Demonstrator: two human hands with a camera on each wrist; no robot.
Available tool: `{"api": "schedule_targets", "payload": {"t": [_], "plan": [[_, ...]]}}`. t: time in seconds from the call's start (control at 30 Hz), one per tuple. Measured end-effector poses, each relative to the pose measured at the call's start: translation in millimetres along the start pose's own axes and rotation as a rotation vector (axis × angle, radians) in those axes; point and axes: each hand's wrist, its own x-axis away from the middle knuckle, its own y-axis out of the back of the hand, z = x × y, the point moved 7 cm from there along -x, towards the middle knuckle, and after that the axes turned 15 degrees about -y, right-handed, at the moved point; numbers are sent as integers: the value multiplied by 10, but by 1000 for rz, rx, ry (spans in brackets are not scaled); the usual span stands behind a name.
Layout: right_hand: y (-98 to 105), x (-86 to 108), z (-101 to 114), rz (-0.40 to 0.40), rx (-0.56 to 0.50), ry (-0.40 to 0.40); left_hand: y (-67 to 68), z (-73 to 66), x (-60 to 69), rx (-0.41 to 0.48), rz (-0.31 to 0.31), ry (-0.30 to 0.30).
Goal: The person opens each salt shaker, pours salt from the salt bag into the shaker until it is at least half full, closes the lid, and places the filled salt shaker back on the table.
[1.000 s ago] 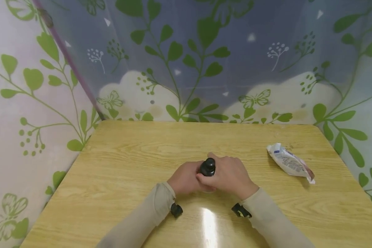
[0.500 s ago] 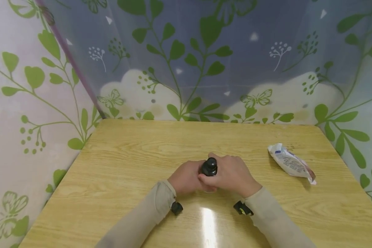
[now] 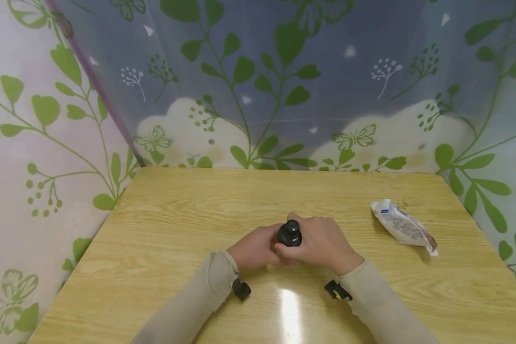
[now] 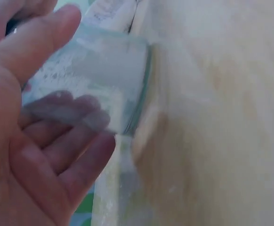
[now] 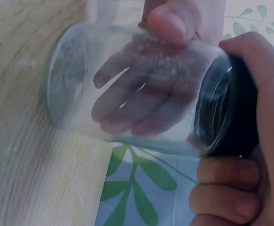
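We see the glass jar (image 4: 108, 66) at the right of the left hand (image 3: 252, 246), fingers loosely extended along it, while the right hand (image 3: 323, 241) grips the black lid (image 3: 290, 233).

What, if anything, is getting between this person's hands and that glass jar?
Nothing visible is in the way. The right hand grips the black top, and the left hand, fingers loose, is right alongside the glass jar, though whether it touches is unclear. The white packet lies apart, off to the right.
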Motion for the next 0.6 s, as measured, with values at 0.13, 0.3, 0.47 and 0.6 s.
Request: {"api": "schedule_targets", "payload": {"t": [0.13, 0.3, 0.47, 0.6], "plan": [[10, 3, -1, -2, -6, -40, 7, -7, 7, -40, -53, 14], [3, 18, 0, 3, -23, -96, 27, -26, 22, -97, -87, 32], [-14, 48, 1, -13, -53, -116, 22, -30, 42, -108, -105, 57], [-18, 44, 4, -36, -61, -138, 30, -47, 38, -133, -126, 58]]}}
